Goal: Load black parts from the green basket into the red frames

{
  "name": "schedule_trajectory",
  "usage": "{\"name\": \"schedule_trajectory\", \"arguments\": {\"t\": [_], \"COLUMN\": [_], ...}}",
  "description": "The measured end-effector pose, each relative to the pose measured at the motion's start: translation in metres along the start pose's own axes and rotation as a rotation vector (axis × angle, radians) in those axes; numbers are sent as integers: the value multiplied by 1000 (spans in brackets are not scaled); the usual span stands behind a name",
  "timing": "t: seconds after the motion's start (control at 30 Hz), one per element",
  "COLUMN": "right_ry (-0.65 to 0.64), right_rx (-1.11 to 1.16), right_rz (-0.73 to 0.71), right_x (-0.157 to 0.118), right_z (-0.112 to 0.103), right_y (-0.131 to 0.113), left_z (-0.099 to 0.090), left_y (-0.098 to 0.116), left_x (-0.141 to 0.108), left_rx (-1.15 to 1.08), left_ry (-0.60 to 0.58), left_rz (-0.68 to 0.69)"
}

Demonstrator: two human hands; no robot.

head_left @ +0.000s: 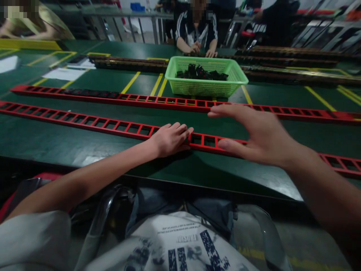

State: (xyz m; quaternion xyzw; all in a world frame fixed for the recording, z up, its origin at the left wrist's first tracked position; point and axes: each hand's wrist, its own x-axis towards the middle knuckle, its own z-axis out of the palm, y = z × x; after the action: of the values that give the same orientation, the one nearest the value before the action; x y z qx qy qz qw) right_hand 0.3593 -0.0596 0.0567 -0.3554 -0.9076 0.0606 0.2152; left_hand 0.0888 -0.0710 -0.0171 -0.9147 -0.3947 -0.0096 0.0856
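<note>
Two long red slotted rails lie across the green table, one behind the other. My left hand (172, 140) is closed over the near red slotted rail (134, 128), its fingers across the top and its thumb along the near side. My right hand (261, 135) hovers over the same rail, fingers and thumb spread apart with nothing between them, hiding part of the slots. Beyond it, the far red rail (135, 98) carries several small black parts (93, 93) in its left slots.
Behind the rails stands a green plastic basket (205, 88) holding black pieces (201, 72). White papers (61, 73) lie at the left. Dark long strips (129, 64) run along the back. Across the table sits a person (196, 32); another person (47, 22) is at far left.
</note>
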Motion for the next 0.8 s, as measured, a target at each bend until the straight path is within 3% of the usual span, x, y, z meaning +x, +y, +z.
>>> {"name": "schedule_trajectory", "arguments": {"t": [0.1,0.2,0.3,0.37,0.47,0.53,0.63,0.8], "right_ry": [-195,-301,-306,-277,-278,-300,-305,-304], "right_rx": [-124,-237,-321,-379,-379,-347,-313,-295], "right_rz": [-43,6,7,23,44,54,66,56], "right_x": [5,6,1,-4,-6,-5,-3,-4], "right_z": [24,49,59,59,58,58,58,58], "right_y": [20,42,46,40,30,29,32,35], "left_z": [2,-2,-8,-9,-1,9,24,43], "left_y": [-7,-39,-109,-169,-256,-296,-326,-344], "left_x": [13,20,5,-17,-56,-75,-89,-89], "left_rx": [-46,-219,-262,-155,17,59,96,206], "left_ry": [4,39,142,183,89,-35,-127,-156], "left_rz": [-47,-34,-52,-211,-401,-444,-406,-227]}}
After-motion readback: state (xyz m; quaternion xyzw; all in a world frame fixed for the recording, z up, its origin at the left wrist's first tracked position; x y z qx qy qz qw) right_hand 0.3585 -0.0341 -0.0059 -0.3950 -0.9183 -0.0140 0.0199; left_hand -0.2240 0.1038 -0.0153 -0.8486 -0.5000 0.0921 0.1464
